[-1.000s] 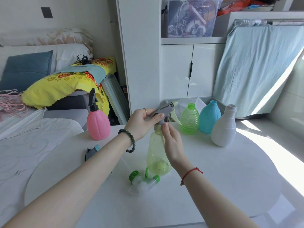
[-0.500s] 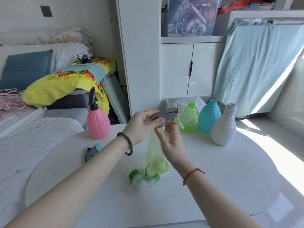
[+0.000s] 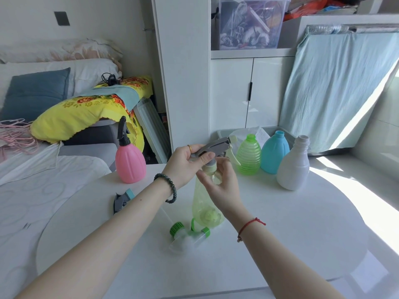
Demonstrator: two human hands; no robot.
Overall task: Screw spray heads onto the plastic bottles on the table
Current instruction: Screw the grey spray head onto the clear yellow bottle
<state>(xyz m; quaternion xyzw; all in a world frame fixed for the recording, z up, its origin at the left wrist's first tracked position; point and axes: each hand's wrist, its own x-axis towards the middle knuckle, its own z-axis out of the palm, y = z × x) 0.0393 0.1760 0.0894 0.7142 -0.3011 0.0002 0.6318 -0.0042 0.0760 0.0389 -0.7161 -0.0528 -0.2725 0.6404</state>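
A pale yellow see-through bottle stands upright mid-table. On its neck sits a grey spray head with a pale trigger. My left hand grips that head from the left. My right hand wraps the bottle's neck and collar from the right. Behind stand three bottles with bare necks: ribbed green, blue and white. A pink bottle at the left carries a black spray head.
Two loose green-collared spray heads lie just in front of the yellow bottle. A grey and blue spray head lies at the left. The round white table borders a bed on the left, with a grey bin and white cabinets behind.
The grey spray head has turned on the neck, its nozzle now pointing right toward the green bottle. My right hand has shifted its grip up around the neck.
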